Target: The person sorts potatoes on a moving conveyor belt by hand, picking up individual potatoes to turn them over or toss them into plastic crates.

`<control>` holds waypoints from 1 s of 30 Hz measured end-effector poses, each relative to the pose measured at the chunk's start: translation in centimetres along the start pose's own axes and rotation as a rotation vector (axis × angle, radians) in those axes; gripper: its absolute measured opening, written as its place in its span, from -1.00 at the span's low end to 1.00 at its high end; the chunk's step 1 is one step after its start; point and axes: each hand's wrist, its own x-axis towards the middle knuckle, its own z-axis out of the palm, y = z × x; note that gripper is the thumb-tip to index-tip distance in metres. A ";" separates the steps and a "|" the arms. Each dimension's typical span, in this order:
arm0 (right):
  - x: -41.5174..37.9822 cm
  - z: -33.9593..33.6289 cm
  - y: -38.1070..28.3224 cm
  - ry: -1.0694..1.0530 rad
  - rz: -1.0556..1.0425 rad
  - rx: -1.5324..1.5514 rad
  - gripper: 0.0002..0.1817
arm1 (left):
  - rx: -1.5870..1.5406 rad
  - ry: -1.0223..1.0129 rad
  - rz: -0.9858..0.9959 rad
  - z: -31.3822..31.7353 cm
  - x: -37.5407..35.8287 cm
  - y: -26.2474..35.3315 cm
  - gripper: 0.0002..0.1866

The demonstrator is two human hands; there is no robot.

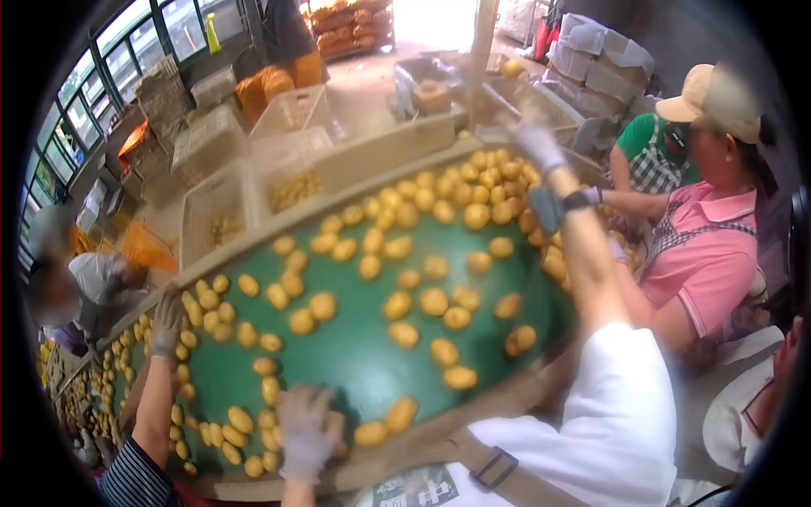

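Observation:
Yellow potatoes lie scattered over a green sorting belt. My left hand, in a pale glove, is low over the near edge of the belt, fingers stretched out among potatoes. A brownish potato sits right beside it, partly hidden. Far across the belt reaches my right hand, also gloved, above the back rim near the densest heap of potatoes. Motion smears its fingers, so whether it holds anything does not show.
Beyond the belt's rim stand crates, one with potatoes. A co-worker's gloved hand rests over the belt at left. At right, a person in a pink shirt and one in green stand close. A wooden post rises behind.

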 end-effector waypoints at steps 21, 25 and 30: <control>-30.2 -2.5 -8.2 -0.676 -0.180 -0.412 -0.05 | 0.322 0.187 -0.327 -2.3 -6.9 -6.3 -0.61; -32.6 -2.0 -15.1 -0.990 -0.633 -0.004 -0.12 | -0.135 0.116 0.154 -0.6 -2.1 2.9 -0.57; -25.8 6.6 -9.7 -0.696 -0.830 -0.276 -0.26 | -0.206 -0.013 0.005 1.6 -5.5 0.8 -0.53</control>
